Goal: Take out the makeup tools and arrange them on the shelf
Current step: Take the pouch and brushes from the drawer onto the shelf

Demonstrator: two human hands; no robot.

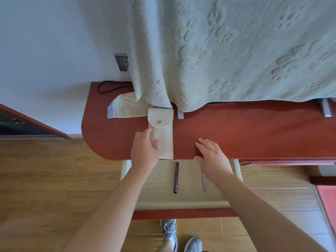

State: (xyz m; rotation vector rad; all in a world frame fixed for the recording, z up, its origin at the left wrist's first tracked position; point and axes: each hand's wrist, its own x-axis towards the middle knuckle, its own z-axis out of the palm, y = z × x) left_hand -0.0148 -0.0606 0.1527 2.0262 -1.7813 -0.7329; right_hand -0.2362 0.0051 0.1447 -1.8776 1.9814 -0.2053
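Observation:
A cream fabric pouch (164, 131) with a snapped flap lies lengthwise on the red-brown desktop (245, 131). My left hand (144, 149) rests on the pouch's left side, thumb lying across the fabric, fingers relaxed. My right hand (212, 157) lies flat on the desktop's front edge to the right of the pouch, fingers straight. Below the desk edge, a pulled-out light wooden shelf (156, 190) holds a dark slim makeup pen (176, 177) and a thinner pinkish stick (204, 182), both lying lengthwise and apart.
A large cream embossed towel (227, 51) drapes over something at the desk's back, with a metal foot (180, 114) showing beneath. A black cable (107, 88) and wall socket (121, 61) sit at the back left. Wooden floor and grey shoes (170, 231) lie below.

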